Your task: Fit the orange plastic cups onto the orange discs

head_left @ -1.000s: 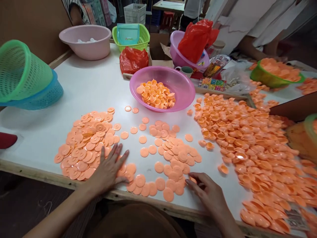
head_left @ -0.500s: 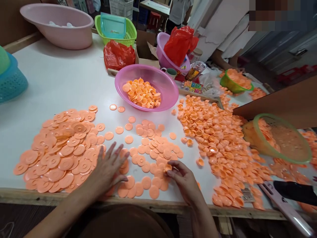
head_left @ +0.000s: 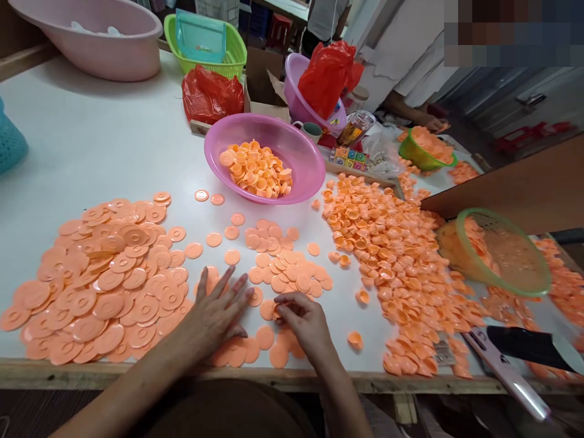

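My left hand (head_left: 221,316) lies palm down with its fingers spread, over some flat orange plastic discs (head_left: 237,353) near the table's front edge. A small orange plastic cup (head_left: 276,312) is pinched between the thumb and fingers of my right hand (head_left: 305,322), just above the discs; the fingers partly hide it. Left of my hands is a heap of larger orange discs (head_left: 109,280), each with a ring at its centre. To the right spreads a big pile of small orange cups (head_left: 387,255). Two single cups lie between that pile and my right hand.
A pink basin (head_left: 310,161) behind my hands holds more orange cups. Further back are red plastic bags (head_left: 212,94), a green basket (head_left: 235,55) and a large pale pink tub (head_left: 114,52). On the right lie a tipped green-rimmed basket (head_left: 463,243) and a pink-handled tool (head_left: 511,371). Another person's hand (head_left: 429,121) works beyond.
My right hand has moved left with the small cup, closer to my left hand. My left hand has shifted slightly right across the discs. The view has turned a little.
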`<state>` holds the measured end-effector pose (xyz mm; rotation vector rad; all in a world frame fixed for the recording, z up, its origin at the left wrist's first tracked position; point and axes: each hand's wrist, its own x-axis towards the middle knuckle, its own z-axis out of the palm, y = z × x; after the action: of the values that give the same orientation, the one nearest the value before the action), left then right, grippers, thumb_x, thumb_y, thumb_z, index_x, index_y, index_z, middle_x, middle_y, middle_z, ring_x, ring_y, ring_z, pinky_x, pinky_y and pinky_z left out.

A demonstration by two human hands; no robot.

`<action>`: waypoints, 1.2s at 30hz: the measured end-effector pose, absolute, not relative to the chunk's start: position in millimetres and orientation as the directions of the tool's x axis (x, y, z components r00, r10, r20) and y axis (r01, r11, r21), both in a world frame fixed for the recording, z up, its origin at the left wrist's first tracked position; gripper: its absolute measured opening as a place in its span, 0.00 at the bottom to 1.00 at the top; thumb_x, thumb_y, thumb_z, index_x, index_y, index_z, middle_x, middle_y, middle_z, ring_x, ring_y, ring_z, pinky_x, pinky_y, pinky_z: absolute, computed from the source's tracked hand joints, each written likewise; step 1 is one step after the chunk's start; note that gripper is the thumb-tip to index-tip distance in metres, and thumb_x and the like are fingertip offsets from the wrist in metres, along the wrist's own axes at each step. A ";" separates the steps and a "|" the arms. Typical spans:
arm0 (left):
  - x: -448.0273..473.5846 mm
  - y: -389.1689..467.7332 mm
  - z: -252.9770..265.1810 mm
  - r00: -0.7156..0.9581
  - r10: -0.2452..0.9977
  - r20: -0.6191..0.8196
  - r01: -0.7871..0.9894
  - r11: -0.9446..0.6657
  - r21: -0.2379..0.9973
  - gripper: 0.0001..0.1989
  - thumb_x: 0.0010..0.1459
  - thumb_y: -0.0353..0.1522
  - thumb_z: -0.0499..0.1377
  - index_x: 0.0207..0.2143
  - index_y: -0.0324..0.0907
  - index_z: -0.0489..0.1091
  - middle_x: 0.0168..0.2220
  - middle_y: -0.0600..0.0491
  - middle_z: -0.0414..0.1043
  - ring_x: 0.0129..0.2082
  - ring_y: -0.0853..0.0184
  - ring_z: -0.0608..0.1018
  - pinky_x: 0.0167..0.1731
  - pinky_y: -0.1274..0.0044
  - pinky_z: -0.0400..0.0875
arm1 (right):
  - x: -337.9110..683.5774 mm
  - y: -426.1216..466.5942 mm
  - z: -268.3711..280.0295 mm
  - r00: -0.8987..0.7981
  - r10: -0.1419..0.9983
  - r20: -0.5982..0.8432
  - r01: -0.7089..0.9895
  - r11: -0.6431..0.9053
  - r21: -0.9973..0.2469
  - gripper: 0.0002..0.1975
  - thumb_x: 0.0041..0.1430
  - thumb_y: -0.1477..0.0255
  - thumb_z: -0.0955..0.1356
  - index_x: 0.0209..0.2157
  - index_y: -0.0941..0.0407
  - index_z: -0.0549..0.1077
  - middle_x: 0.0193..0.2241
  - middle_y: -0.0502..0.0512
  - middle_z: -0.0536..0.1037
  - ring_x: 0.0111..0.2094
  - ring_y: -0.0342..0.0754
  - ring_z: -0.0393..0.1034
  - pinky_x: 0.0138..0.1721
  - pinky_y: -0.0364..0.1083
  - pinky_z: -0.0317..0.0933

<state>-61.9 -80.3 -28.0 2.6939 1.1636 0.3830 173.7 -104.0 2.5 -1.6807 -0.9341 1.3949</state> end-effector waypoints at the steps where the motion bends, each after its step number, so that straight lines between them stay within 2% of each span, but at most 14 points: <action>1: -56.1 -81.7 -27.4 0.683 0.708 0.177 0.654 -0.702 0.282 0.33 0.57 0.53 0.58 0.60 0.49 0.64 0.65 0.46 0.62 0.68 0.46 0.55 0.63 0.44 0.27 | 172.1 -99.8 3.1 0.165 0.874 -0.458 0.053 -0.471 -0.880 0.09 0.47 0.69 0.70 0.31 0.56 0.76 0.25 0.51 0.76 0.23 0.46 0.72 0.28 0.46 0.69; 4: -46.9 -84.8 -27.6 0.649 0.723 0.237 0.650 -0.689 0.322 0.30 0.57 0.51 0.60 0.58 0.46 0.66 0.61 0.44 0.68 0.65 0.48 0.62 0.63 0.45 0.30 | 162.6 -87.3 1.5 0.202 0.866 -0.458 0.097 -0.483 -0.870 0.07 0.47 0.69 0.69 0.30 0.56 0.75 0.20 0.49 0.75 0.20 0.46 0.70 0.25 0.45 0.67; 6: -45.6 -83.9 -27.8 0.578 0.773 0.263 0.687 -0.634 0.354 0.22 0.61 0.42 0.61 0.55 0.43 0.68 0.54 0.44 0.74 0.59 0.51 0.69 0.63 0.49 0.41 | 154.6 -81.3 -1.9 0.208 0.894 -0.398 0.233 -0.440 -0.867 0.05 0.47 0.69 0.68 0.26 0.56 0.74 0.19 0.49 0.74 0.20 0.46 0.69 0.23 0.43 0.64; 8: -43.4 -80.2 -27.1 0.525 0.817 0.237 0.716 -0.575 0.395 0.12 0.63 0.33 0.59 0.49 0.41 0.71 0.44 0.47 0.78 0.50 0.57 0.73 0.57 0.56 0.53 | 147.1 -77.9 -5.8 0.201 0.920 -0.337 0.360 -0.390 -0.848 0.03 0.47 0.71 0.68 0.23 0.55 0.72 0.17 0.48 0.72 0.20 0.45 0.67 0.22 0.42 0.60; 10: -38.3 -74.8 -25.9 0.503 0.845 0.182 0.728 -0.527 0.439 0.05 0.64 0.30 0.58 0.40 0.41 0.73 0.35 0.51 0.76 0.42 0.61 0.73 0.49 0.61 0.58 | 140.6 -76.6 -9.3 0.180 0.926 -0.331 0.404 -0.376 -0.834 0.05 0.48 0.72 0.67 0.21 0.54 0.69 0.16 0.46 0.70 0.19 0.44 0.65 0.22 0.42 0.58; 14: -29.7 -65.6 -21.9 0.505 0.857 0.103 0.717 -0.483 0.502 0.12 0.65 0.30 0.55 0.28 0.40 0.72 0.29 0.52 0.72 0.38 0.62 0.69 0.41 0.65 0.57 | 130.8 -75.9 -13.1 0.128 0.951 -0.282 0.478 -0.309 -0.822 0.07 0.50 0.74 0.65 0.21 0.53 0.66 0.16 0.46 0.69 0.19 0.43 0.63 0.23 0.42 0.56; 18: -33.4 -59.2 -11.9 0.522 0.853 0.023 0.678 -0.431 0.595 0.13 0.64 0.29 0.53 0.29 0.42 0.74 0.31 0.51 0.74 0.38 0.62 0.71 0.40 0.67 0.56 | 126.4 -75.8 -12.5 0.107 0.966 -0.237 0.553 -0.256 -0.793 0.08 0.50 0.77 0.65 0.21 0.53 0.65 0.19 0.47 0.71 0.22 0.44 0.64 0.25 0.42 0.55; 22: -29.0 -50.2 -3.8 0.424 0.876 -0.229 0.684 -0.144 0.716 0.12 0.61 0.33 0.52 0.34 0.43 0.75 0.30 0.52 0.75 0.32 0.64 0.73 0.33 0.73 0.59 | 127.0 -76.4 -10.0 0.099 0.965 -0.244 0.549 -0.258 -0.795 0.08 0.49 0.80 0.65 0.22 0.54 0.67 0.20 0.48 0.73 0.24 0.44 0.66 0.26 0.41 0.55; 25: -16.6 -45.6 -6.1 0.369 0.841 -0.397 0.714 0.018 0.700 0.11 0.58 0.33 0.51 0.26 0.42 0.69 0.24 0.54 0.73 0.26 0.66 0.72 0.26 0.76 0.56 | 129.1 -74.9 -10.6 0.093 0.965 -0.244 0.579 -0.252 -0.776 0.08 0.49 0.81 0.65 0.22 0.54 0.66 0.20 0.47 0.72 0.24 0.44 0.66 0.26 0.41 0.54; 28: -8.0 -47.8 -11.9 0.364 0.850 -0.382 0.694 0.026 0.720 0.12 0.58 0.33 0.50 0.22 0.43 0.64 0.21 0.56 0.70 0.24 0.67 0.71 0.26 0.76 0.56 | 127.8 -75.7 -12.6 0.089 0.967 -0.238 0.620 -0.240 -0.747 0.09 0.50 0.81 0.65 0.22 0.54 0.66 0.20 0.47 0.72 0.24 0.44 0.65 0.26 0.41 0.53; 33: -10.3 -60.0 -20.9 0.370 0.873 -0.317 0.637 0.010 0.771 0.13 0.61 0.37 0.49 0.26 0.44 0.65 0.24 0.56 0.73 0.26 0.67 0.72 0.27 0.76 0.60 | 118.6 -81.9 -16.9 0.157 0.968 -0.198 0.613 -0.253 -0.749 0.08 0.53 0.80 0.65 0.24 0.55 0.68 0.23 0.49 0.74 0.26 0.44 0.67 0.29 0.41 0.57; 36: -16.4 -60.1 -21.6 0.352 0.881 -0.315 0.642 0.018 0.767 0.11 0.59 0.38 0.51 0.29 0.44 0.67 0.22 0.57 0.72 0.24 0.67 0.73 0.25 0.77 0.61 | 133.7 -75.3 -11.8 0.011 0.969 -0.247 0.530 -0.215 -0.820 0.08 0.54 0.78 0.66 0.24 0.55 0.72 0.22 0.49 0.75 0.26 0.45 0.69 0.28 0.41 0.59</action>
<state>-16.4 -60.1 -21.6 1.7005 1.3687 0.3291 133.7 -75.3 -11.8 -1.7837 -1.5346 1.1205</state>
